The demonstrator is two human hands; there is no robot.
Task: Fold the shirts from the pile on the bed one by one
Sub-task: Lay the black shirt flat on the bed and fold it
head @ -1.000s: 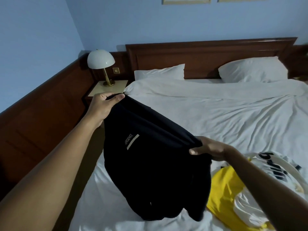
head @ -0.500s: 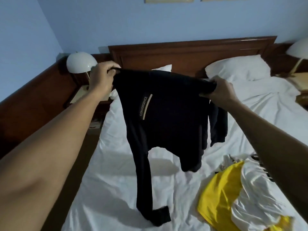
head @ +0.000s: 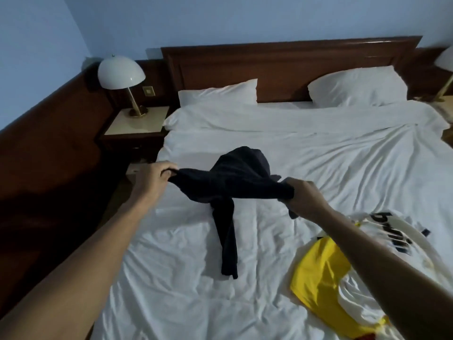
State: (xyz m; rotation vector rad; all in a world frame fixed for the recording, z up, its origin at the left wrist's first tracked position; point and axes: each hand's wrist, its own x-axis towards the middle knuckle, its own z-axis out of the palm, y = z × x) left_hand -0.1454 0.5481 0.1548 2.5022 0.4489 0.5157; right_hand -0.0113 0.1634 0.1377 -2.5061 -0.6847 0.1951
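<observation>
A black long-sleeved shirt (head: pixel 235 177) is stretched low over the white bed (head: pixel 343 168), bunched up in the middle, with one sleeve trailing toward me on the sheet. My left hand (head: pixel 153 176) grips its left end and my right hand (head: pixel 302 192) grips its right end. At the lower right lies the pile: a yellow shirt (head: pixel 321 278) and a white shirt with dark lettering (head: pixel 402 239), partly hidden under my right forearm.
Two white pillows (head: pixel 358 85) lean on the dark wooden headboard (head: pixel 289 60). A nightstand (head: pixel 137 122) with a white dome lamp (head: pixel 120 74) stands left of the bed. Dark wood panelling runs along the left wall. Another lamp shows at the right edge.
Both hands have brought the black shirt down from chest height in front of the headboard to just above the sheet; it now bunches, and a sleeve lies on the bed.
</observation>
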